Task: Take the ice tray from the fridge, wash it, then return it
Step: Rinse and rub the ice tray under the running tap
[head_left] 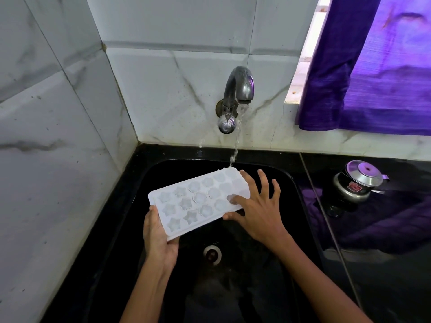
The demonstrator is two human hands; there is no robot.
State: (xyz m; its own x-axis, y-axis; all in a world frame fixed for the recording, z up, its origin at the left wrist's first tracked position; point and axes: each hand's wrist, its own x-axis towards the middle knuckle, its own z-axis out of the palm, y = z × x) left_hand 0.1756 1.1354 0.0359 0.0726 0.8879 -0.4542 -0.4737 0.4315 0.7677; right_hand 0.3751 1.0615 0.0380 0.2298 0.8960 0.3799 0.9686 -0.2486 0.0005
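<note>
I have the ice tray [199, 201] over the black sink [289, 183] at the frame's centre, long axis running lower left to upper right, far corner under the tap [238, 89] stream. My left hand [158, 236] grips the near lower-left end; my right hand [258, 206], fingers spread, presses the tray's right edge. I judge the right hand the one better placed to scrub.
</note>
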